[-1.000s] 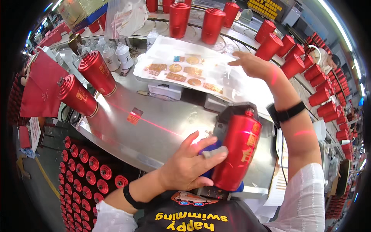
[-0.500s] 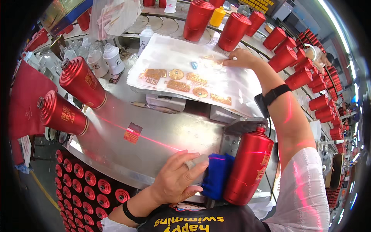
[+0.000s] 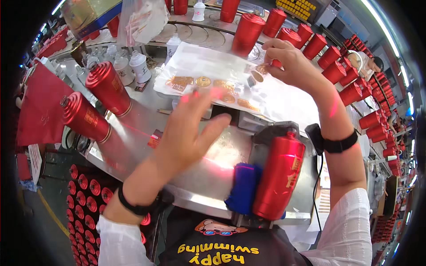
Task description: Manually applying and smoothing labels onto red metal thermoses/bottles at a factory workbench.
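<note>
My right hand (image 3: 287, 64) is over the far part of a white sheet, thumb and fingers pinched on a small gold decal (image 3: 257, 76) that hangs below the fingertips. Several other gold decals, round and rectangular, lie on the white sheet (image 3: 293, 99). My left hand (image 3: 184, 128) is raised over the metal bench, slightly blurred, its thumb and fingers apart with nothing in them. A red bottle (image 3: 280, 175) rests tilted in a holder in front of me, beside a blue cloth (image 3: 243, 187).
Two red bottles (image 3: 108, 88) stand at the left on the metal bench (image 3: 208, 188), near white bottles (image 3: 139, 66). A small red card (image 3: 155, 138) lies partly behind my left hand. A conveyor (image 3: 195, 35) carrying red bottles curves behind. Racked bottles (image 3: 92, 204) stand below left.
My left hand has moved up and away from beside the blue cloth. My right hand has lifted from the sheet with a gold decal. The whole view has shifted slightly.
</note>
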`<state>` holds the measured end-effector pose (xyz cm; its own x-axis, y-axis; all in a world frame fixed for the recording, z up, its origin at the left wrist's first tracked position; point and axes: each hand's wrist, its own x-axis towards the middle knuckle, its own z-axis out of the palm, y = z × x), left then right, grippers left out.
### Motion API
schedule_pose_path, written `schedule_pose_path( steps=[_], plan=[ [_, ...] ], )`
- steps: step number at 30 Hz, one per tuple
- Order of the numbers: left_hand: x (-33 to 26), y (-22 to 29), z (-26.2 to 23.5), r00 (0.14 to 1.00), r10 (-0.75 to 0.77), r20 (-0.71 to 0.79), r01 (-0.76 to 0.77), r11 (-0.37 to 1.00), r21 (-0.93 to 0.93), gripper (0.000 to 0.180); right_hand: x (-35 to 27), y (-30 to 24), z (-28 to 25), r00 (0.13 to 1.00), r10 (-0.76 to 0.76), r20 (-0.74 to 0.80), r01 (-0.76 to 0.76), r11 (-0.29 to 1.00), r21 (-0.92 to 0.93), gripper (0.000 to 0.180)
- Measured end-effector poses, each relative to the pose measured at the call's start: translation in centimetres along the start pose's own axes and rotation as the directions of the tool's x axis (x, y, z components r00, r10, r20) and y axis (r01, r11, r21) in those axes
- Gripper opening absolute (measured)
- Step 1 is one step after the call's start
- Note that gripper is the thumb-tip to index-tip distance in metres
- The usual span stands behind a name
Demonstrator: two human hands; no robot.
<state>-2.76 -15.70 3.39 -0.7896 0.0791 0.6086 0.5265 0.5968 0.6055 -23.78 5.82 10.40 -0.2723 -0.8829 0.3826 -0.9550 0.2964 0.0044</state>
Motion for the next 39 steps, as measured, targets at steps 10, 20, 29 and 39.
schedule_pose_path(
  steps=[10,20,29,39],
  plan=[
    [7.9,6.9,4.4,0.999,0.041,0.029,-0.03,0.951,-0.308,0.017,-7.9,-10.0,-7.3,0.9,0.36,-0.245,-0.23,0.87,0.436,0.029],
    [2.9,13.9,9.1,0.955,-0.27,0.119,0.217,0.367,-0.904,0.013,-18.5,-17.5,-4.0,0.731,0.677,-0.079,-0.322,0.446,0.835,0.02],
    [-2.2,13.3,10.6,0.92,-0.366,0.139,0.302,0.44,-0.846,0.01,-23.0,-19.7,-1.0,0.662,0.75,-0.005,-0.324,0.293,0.899,0.017],
    [-4.3,12.4,9.9,0.902,-0.419,0.103,0.3,0.439,-0.847,0.013,-25.0,-20.6,0.8,0.64,0.763,0.09,-0.318,0.156,0.935,0.009]
  ],
)
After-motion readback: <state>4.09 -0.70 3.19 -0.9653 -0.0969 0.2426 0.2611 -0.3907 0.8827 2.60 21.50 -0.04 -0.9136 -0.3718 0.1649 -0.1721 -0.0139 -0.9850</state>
